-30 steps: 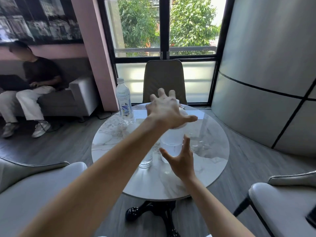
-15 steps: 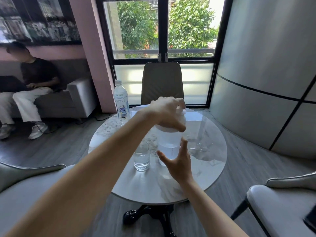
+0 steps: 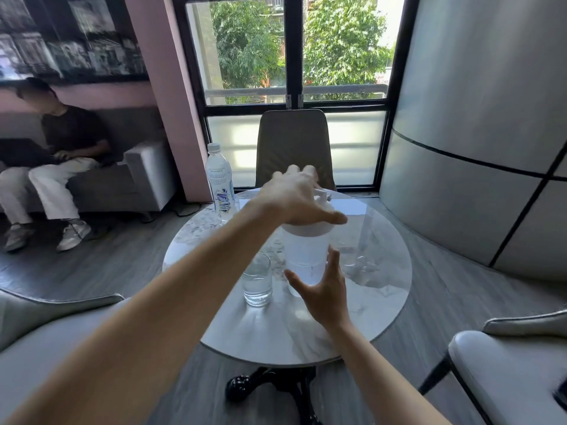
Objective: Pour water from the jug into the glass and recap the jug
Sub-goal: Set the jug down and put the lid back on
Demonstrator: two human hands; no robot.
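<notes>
Frosted white plastic jug [image 3: 305, 259] stands upright near the middle of the round white marble table [image 3: 389, 289], a little toward its far edge; its white lid [image 3: 306, 227] is on top, seating not yet confirmed; the short clear glass tumbler [image 3: 257, 283] stands just beside the jug toward the left edge, holding water.

Left hand [image 3: 296, 197] lies over the lid, palm down, fingers curled round its far rim and thumb out to the right; it looks to be gripping the lid, though contact under the palm is hidden. Right hand [image 3: 325, 289] is open, fingers spread, close against the jug's near wall; touching or just clear, cannot tell.

Step in hand, as I judge it: closing the lid. To do it well: close the right hand on the body first so the jug cannot turn or slide toward the tumbler; press or twist the lid squarely, not from one side; check the rim sits level all round.

A clear plastic water bottle [image 3: 218, 182] stands at the far left edge, well apart.
</notes>
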